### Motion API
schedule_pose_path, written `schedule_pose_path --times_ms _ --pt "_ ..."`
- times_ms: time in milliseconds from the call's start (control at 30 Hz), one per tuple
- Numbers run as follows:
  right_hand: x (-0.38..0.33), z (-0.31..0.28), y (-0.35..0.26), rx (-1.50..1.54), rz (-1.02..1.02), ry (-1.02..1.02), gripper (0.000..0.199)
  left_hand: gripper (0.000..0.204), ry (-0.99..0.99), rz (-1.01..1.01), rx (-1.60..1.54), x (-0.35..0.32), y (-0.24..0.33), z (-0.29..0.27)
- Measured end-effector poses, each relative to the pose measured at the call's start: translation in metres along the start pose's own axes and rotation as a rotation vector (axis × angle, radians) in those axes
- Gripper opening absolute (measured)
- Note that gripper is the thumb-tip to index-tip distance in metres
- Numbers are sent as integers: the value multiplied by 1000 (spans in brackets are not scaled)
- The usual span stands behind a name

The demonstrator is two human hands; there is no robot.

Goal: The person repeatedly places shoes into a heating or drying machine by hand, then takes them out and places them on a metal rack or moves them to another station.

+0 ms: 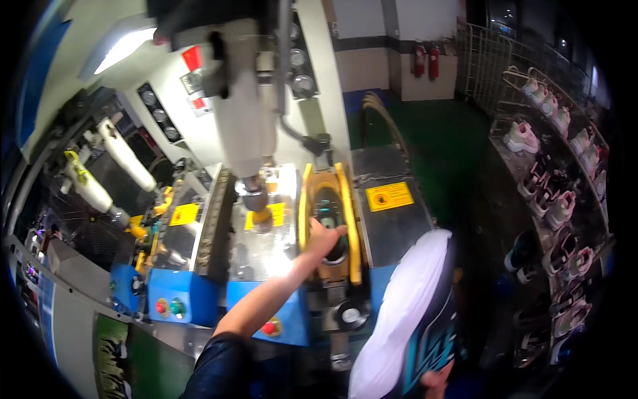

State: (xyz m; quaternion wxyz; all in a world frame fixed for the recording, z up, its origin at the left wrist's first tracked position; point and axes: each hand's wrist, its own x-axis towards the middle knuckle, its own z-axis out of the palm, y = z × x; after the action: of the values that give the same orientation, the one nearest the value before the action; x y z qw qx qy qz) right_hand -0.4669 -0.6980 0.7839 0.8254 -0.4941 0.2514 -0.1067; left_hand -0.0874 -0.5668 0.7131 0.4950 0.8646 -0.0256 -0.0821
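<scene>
White-soled, the dark sneaker with turquoise side markings (415,319) is gripped from below by the right hand (435,384) at the lower edge of the view, sole turned up, just off the machine's right front corner. Left hand (323,238) reaches into the yellow-rimmed oblong mould cradle (330,219) on the machine top, fingers on a dark shoe there; whether they clasp it cannot be told. Blue front panel with red and green buttons (174,298) sits along the front edge.

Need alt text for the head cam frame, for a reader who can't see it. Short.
Seen from above, a person's left hand reaches into a yellow-framed cradle on a shoe press machine, while the right hand holds a white-soled sneaker with a teal and black upper at lower right. A rack of shoes stands at the right.
</scene>
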Motion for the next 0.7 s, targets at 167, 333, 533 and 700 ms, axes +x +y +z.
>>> schedule_pose_path --times_ms 167,333,533,700 --pt "-16 1 17 175 7 263 75 79 -45 -14 138 54 -1 55" --pt "-9 -16 31 -55 -213 35 67 48 -317 478 68 87 14 -43" --pt "35 3 25 -102 -91 218 72 61 -554 -23 -540 -141 75 -146" --pt "159 133 -48 -83 429 -268 35 78 -133 -283 -1073 -314 -9 -214"
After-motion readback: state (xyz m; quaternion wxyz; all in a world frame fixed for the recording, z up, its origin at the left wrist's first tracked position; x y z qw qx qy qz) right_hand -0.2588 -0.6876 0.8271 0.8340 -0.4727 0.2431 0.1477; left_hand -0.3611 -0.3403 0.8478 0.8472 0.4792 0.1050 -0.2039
